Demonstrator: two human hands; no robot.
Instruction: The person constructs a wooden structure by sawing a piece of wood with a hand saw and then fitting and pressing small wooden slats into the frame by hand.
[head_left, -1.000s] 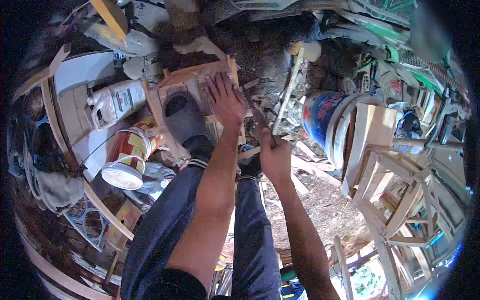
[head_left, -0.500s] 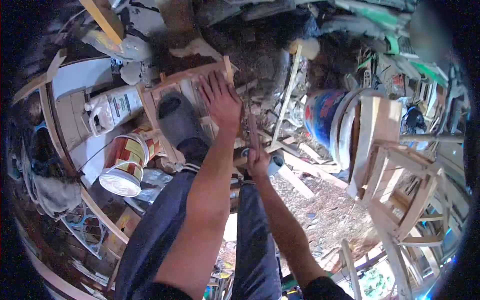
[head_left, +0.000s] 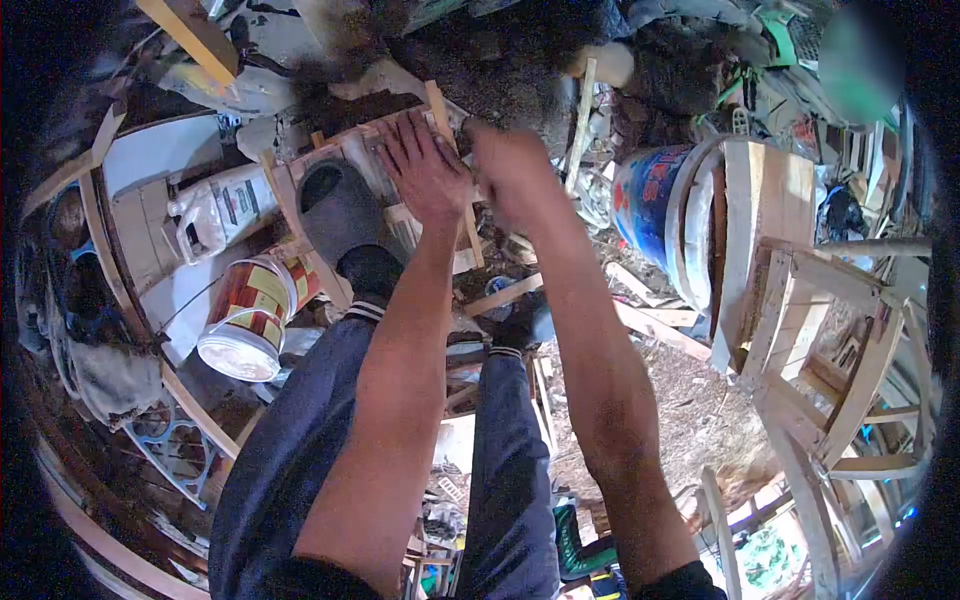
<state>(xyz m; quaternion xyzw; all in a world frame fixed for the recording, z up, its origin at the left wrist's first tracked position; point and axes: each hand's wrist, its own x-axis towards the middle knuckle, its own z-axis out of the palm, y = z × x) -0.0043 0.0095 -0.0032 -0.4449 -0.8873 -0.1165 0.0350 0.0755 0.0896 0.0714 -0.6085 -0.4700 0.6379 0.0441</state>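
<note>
My left hand (head_left: 422,170) lies flat, fingers stretched out, on a wooden slatted piece (head_left: 395,220) near the upper middle. Beside it on the right, my right hand (head_left: 515,175) is closed and smeared by motion. Only a blurred dark end of the slim brown tool in its fist shows, and its kind cannot be told. My left foot, in a dark grey slipper (head_left: 340,205), presses on the same wooden piece. A narrow upright strip of wood (head_left: 440,110) stands just beyond the left hand's fingers.
On the left are a white jug (head_left: 225,212) and a brown-labelled bucket (head_left: 255,310). To the right, a blue bucket (head_left: 650,205) lies near a wooden board (head_left: 770,200) and a wooden frame (head_left: 830,350). Wood offcuts (head_left: 660,325) and shavings cover the ground.
My right hand has moved forward and up, from near my right foot to beside my left hand. The left hand stays on the wood, with the view shifted slightly.
</note>
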